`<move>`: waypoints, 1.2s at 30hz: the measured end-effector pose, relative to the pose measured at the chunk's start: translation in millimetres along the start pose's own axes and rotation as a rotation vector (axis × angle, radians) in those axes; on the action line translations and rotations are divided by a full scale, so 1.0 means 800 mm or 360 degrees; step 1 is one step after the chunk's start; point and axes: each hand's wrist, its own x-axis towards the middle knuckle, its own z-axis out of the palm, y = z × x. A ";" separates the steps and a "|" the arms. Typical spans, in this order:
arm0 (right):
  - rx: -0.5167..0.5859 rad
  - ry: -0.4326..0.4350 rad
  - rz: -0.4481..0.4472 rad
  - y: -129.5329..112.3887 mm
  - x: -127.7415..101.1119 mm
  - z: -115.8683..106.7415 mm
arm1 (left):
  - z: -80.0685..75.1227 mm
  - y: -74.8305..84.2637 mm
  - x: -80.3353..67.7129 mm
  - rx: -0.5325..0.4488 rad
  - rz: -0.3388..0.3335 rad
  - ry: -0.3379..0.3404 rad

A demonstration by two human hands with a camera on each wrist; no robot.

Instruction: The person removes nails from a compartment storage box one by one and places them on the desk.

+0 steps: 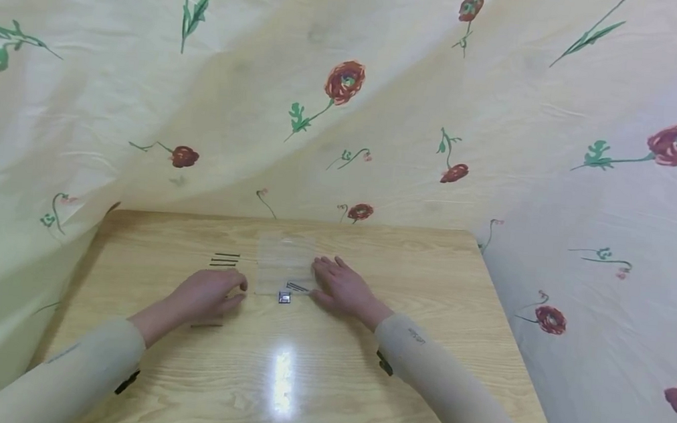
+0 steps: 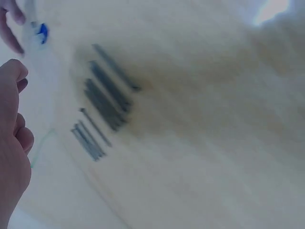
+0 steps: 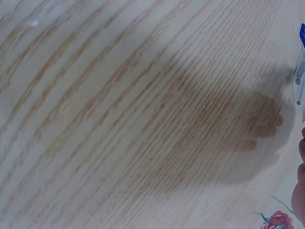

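Head view shows most of the scene, but its small items are hard to read. A clear, flat plastic bag (image 1: 285, 264) lies on the light wooden table (image 1: 418, 265), so transparent that only its faint outline and sheen show; a few thin dark pins seem to lie at its near right corner (image 1: 298, 288), though whether they sit inside the bag or on top of it cannot be told. A small silvery square piece (image 1: 285, 297) lies just in front of the bag's near edge.

The person's right hand (image 1: 345, 287) rests flat at the bag's right edge, fingers straight and spread, gripping nothing. The left hand (image 1: 207, 296) lies on the table just left of the bag, fingers loosely curled; nothing shows in its grasp. A row of thin dark metal pins (image 1: 225, 260) lies bare on the table beyond that hand, left of the bag. A single brownish stick (image 1: 206, 325) lies beside the left wrist.

Left wrist view is badly blurred: the pins (image 2: 107, 98) appear as smeared dark strokes, and a blue spot (image 2: 43, 31) on the bag cannot be identified. Right wrist view shows mostly wood grain and the hand's shadow, with the hand cut off at the edge (image 3: 300, 191).

Flowered cream cloth (image 1: 348, 105) hangs behind and beside the table.
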 end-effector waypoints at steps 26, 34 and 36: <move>-0.0025 0.0022 -0.0014 0.002 -0.003 -0.001 | 0.038 0.021 0.140 -0.0050 0.0156 -0.0352; -0.0016 0.0008 -0.0035 0.007 -0.003 -0.002 | 0.041 0.023 0.151 -0.0056 0.0268 -0.0349; -0.0001 0.0005 -0.0038 0.008 -0.002 -0.001 | 0.043 0.023 0.153 -0.0047 0.0300 -0.0352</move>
